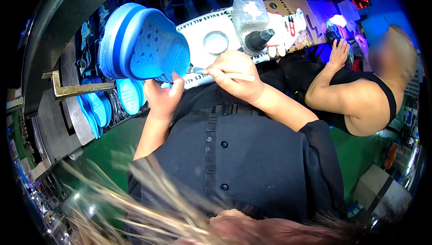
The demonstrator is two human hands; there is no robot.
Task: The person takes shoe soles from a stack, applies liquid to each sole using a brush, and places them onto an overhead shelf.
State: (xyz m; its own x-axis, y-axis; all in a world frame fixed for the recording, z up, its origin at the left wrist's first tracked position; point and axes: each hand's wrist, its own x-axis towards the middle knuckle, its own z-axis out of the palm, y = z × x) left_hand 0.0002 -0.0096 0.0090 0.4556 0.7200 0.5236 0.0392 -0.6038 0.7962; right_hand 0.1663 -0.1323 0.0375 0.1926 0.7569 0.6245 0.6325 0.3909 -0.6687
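Note:
A light-blue clog (157,42) with small holes and a darker blue band round its sole is tilted up at the upper left, its opening toward me. My left hand (164,95) grips its near edge from below, the thumb up against the rim. In my right hand (236,75) is a thin brush (196,70), closed in the fingers, its tip at the clog's right edge. Just beyond the brush a small round dish (216,43) of whitish stuff rests on a white printed sheet (193,31).
Past the dish stand a clear plastic box (250,14) and a black bottle (258,40). White gloves (281,49) and cardboard (310,24) lie to their right. A co-worker (355,92) sits at the right. At left are blue soles (130,96) and a metal frame (81,91).

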